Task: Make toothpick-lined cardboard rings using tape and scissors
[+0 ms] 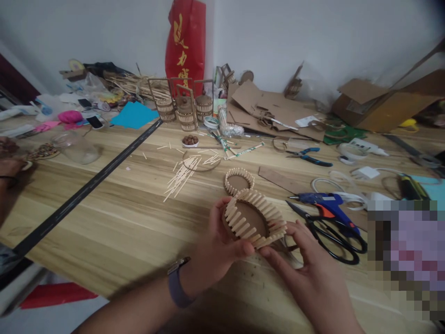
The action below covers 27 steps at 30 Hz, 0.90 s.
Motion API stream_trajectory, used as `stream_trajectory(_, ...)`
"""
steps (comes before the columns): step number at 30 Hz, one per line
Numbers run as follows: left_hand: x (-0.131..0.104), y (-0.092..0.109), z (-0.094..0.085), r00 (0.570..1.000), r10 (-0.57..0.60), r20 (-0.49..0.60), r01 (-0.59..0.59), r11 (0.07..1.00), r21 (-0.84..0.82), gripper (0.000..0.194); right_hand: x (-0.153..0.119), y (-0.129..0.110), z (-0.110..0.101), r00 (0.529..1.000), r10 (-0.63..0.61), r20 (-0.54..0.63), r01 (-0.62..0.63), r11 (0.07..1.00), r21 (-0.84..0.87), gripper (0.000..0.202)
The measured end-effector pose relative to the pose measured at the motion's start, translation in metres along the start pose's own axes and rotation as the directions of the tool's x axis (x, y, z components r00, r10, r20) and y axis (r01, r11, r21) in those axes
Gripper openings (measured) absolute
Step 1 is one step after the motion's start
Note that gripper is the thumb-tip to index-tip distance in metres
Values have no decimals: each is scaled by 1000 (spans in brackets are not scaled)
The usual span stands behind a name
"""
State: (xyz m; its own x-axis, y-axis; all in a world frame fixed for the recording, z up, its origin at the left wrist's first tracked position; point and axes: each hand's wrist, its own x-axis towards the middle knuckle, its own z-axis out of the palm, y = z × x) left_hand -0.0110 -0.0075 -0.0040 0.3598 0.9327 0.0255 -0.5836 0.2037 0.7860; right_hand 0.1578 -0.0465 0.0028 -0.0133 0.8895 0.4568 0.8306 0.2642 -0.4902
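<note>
My left hand [222, 243] is closed round the left side of a small round basket [239, 226] with a brown cardboard base and a wall of short pale wooden sticks. It is tilted so that its hollow inside shows. At its right edge, the thumb and fingers of my right hand [308, 257] pinch the stick wall. Just beyond it, a smaller stick-walled basket [228, 178] sits on the table. Loose pale sticks [182, 178] lie scattered to the left, partly under a thin ring [201, 170]. Black-handled scissors [333, 232] lie beside my right hand.
A blue glue gun [327, 200] and blue-handled pliers [311, 157] lie to the right. Finished handled baskets [187, 118] stand at the back before a red bag [186, 46]. A glass jar [76, 147] and another person's hand [9, 167] are at left.
</note>
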Motion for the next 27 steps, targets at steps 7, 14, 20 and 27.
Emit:
stream_trajectory(7, -2, -10, 2, 999, -15, -33, 15, 1000, -5, 102, -4, 1, 2, 997, -69, -30, 69, 997, -18, 29)
stream_trajectory(14, 2, -3, -4, 1000, 26, -2, -25, 991, 129, 98, -4, -2, -6, 989, -147, 13, 148, 987, -67, 29)
stream_trajectory(20, 13, 13, -8, 982, 79, 170, -110, 978, 176, 71, 4, 2, -25, 983, -177, 42, 180, 979, -99, 28)
stream_trajectory(27, 14, 23, -1, 968, 78, 237, -131, 968, 215, 66, 8, 7, -32, 988, -136, 77, 133, 991, 31, 21)
